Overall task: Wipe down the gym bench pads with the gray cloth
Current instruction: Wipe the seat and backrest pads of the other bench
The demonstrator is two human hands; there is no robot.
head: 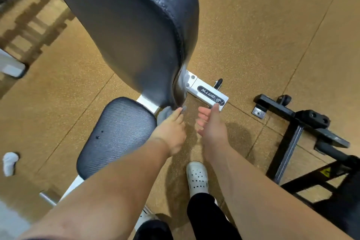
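Back pad (124, 31) recorded as dark blue-black, glossy. Seat pad (116, 134) noted as dark blue-grey, finely ribbed. Gray cloth (163, 114) observed as plain mid-grey. Floor (253, 35) logged as ochre, speckled, crossed by dark seams. Frame (192, 83) seen as white; its label (210, 96) black, lettered white. Shoe (196, 178) noted as white, perforated. Stand (288, 150) recorded as black.

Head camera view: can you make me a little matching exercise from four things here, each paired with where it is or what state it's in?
Things: 1 gray cloth; 2 right hand; 3 back pad; 4 white shoe.
States: A on the floor; B open, holding nothing; C dark and glossy; D gripped by the left hand.
Pairs: 1-D, 2-B, 3-C, 4-A.
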